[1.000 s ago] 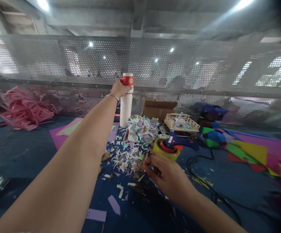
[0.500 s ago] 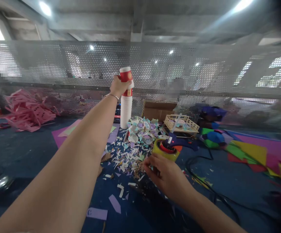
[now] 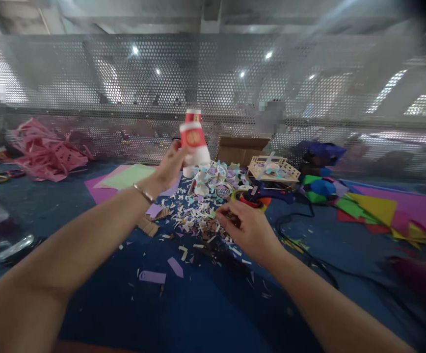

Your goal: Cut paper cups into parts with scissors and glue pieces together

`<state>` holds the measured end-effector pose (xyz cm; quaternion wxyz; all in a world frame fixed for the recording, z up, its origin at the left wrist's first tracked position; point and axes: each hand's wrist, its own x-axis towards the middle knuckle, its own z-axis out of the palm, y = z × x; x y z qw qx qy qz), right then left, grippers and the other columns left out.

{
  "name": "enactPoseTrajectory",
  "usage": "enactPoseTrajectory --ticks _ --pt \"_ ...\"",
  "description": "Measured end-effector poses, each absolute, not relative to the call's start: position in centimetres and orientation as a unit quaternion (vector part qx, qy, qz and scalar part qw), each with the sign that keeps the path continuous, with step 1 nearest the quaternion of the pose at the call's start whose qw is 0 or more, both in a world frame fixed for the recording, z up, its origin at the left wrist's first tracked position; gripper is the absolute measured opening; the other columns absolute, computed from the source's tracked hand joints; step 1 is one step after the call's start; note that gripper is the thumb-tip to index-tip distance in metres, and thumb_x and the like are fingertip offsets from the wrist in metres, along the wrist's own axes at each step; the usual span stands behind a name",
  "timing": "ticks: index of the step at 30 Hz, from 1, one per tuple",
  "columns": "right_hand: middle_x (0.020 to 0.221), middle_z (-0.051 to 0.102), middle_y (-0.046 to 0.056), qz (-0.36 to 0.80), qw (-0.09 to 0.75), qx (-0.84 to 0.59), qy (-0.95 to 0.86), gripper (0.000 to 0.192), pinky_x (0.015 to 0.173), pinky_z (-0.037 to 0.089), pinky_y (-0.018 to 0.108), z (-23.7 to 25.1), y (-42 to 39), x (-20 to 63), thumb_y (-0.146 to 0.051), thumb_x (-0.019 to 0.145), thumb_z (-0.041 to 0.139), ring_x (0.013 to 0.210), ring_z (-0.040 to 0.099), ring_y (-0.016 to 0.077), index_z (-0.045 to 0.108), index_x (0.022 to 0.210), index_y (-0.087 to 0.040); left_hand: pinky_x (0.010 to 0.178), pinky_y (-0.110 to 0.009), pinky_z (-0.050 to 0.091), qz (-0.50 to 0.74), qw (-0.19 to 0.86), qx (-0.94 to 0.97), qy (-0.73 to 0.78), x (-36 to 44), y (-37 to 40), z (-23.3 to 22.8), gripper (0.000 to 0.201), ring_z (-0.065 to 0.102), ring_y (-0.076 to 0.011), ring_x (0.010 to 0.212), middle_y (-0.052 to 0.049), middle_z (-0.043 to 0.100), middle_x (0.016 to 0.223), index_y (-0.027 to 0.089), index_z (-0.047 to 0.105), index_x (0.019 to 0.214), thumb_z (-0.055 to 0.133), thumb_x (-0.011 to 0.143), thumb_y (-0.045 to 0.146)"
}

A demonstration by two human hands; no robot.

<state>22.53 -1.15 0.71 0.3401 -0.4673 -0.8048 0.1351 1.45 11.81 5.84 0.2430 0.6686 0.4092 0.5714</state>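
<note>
A big metal screen full of small holes at the back, grey ceiling with bright lights above, a dark blue worktop below, a brown cardboard box by the screen

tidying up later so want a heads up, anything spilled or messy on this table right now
Yes. Paper scraps lie strewn over the blue table between the hands, with purple offcuts nearer the camera. The left hand holds a tilted paper cup. A black cord snakes loosely past the right hand.
</note>
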Motion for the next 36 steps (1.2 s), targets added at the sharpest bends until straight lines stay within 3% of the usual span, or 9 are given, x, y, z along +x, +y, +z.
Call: enactPoseTrajectory --ticks 3,8,11,15,20,23,28,32,36 --pt "0.087 0.072 0.007 0.161 0.402 -0.487 -0.758 0.03 0.061 0.049 0.03 0.8 -1.2 22.4 -0.046 0.095 0.058 0.065 0.063 0.0172 0.066 0.104 -0.019 0.079 -0.041 0.059 0.473 0.329 0.73 0.368 1.1 7.9 1.3 0.029 0.069 -0.0224 0.1 -0.008 0.068 0.117 0.027 0.044 0.12 0.054 0.093 0.029" --pt "0.103 0.074 0.011 0.167 0.43 -0.493 -0.738 0.051 0.073 0.054 0.039 0.9 -1.3 22.0 -0.058 0.088 0.065 0.082 0.069 0.0254 0.06 0.123 -0.021 0.077 -0.043 0.058 0.373 0.295 0.807 0.35 0.9 4.0 -0.7 0.057 0.068 -0.0251 0.095 -0.009 0.067 0.118 0.029 0.044 0.127 0.072 0.077 0.029" --pt "0.111 0.072 0.011 0.162 0.433 -0.49 -0.739 0.05 0.08 0.052 0.041 0.9 -1.3 21.9 -0.057 0.087 0.067 0.092 0.067 0.0267 0.061 0.122 -0.023 0.083 -0.045 0.058 0.358 0.299 0.824 0.321 1.2 2.4 -0.6 0.062 0.069 -0.0258 0.1 -0.01 0.064 0.128 0.031 0.043 0.132 0.073 0.078 0.029" --pt "0.106 0.071 0.009 0.191 0.43 -0.491 -0.733 0.046 0.073 0.051 0.037 0.6 -1.3 21.7 -0.055 0.086 0.069 0.085 0.065 0.0232 0.063 0.116 -0.021 0.099 -0.055 0.054 0.373 0.314 0.822 0.296 0.8 0.8 -1.1 0.074 0.062 -0.0321 0.122 -0.012 0.059 0.139 0.033 0.041 0.137 0.081 0.075 0.037" --pt "0.097 0.07 0.008 0.195 0.422 -0.491 -0.737 0.043 0.068 0.05 0.034 0.2 -1.2 21.3 -0.053 0.085 0.07 0.078 0.063 0.0211 0.064 0.111 -0.019 0.087 -0.054 0.06 0.362 0.364 0.791 0.333 -0.7 0.5 -2.7 0.082 0.071 -0.0303 0.104 -0.011 0.069 0.119 0.031 0.039 0.138 0.085 0.07 0.04" --pt "0.097 0.071 0.007 0.195 0.422 -0.494 -0.735 0.043 0.065 0.049 0.033 0.0 -1.1 21.2 -0.053 0.084 0.07 0.075 0.062 0.0205 0.064 0.11 -0.02 0.085 -0.056 0.059 0.353 0.364 0.795 0.332 -1.4 1.0 -3.2 0.083 0.072 -0.0318 0.101 -0.011 0.071 0.113 0.032 0.041 0.135 0.087 0.067 0.041" --pt "0.095 0.07 0.006 0.198 0.465 -0.486 -0.713 0.043 0.068 0.05 0.034 0.0 -1.1 21.4 -0.056 0.084 0.07 0.078 0.063 0.0213 0.063 0.107 -0.021 0.093 -0.05 0.057 0.35 0.325 0.808 0.344 -2.7 2.2 -2.5 0.066 0.068 -0.0292 0.112 -0.012 0.068 0.123 0.028 0.051 0.122 0.086 0.066 0.036" --pt "0.092 0.069 0.006 0.176 0.518 -0.502 -0.67 0.044 0.066 0.051 0.035 0.4 -1.2 21.7 -0.057 0.082 0.071 0.075 0.062 0.0211 0.064 0.106 -0.021 0.076 -0.043 0.058 0.311 0.271 0.817 0.403 -4.3 3.4 -1.7 0.058 0.071 -0.0278 0.094 -0.007 0.072 0.11 0.027 0.06 0.11 0.086 0.059 0.035" --pt "0.096 0.069 0.008 0.155 0.536 -0.499 -0.663 0.044 0.067 0.051 0.036 0.7 -1.3 22.0 -0.057 0.082 0.071 0.077 0.062 0.0212 0.065 0.105 -0.02 0.063 -0.039 0.052 0.271 0.194 0.812 0.479 -5.2 4.2 -1.4 0.042 0.069 -0.0264 0.077 -0.004 0.071 0.089 0.025 0.065 0.098 0.081 0.063 0.041"
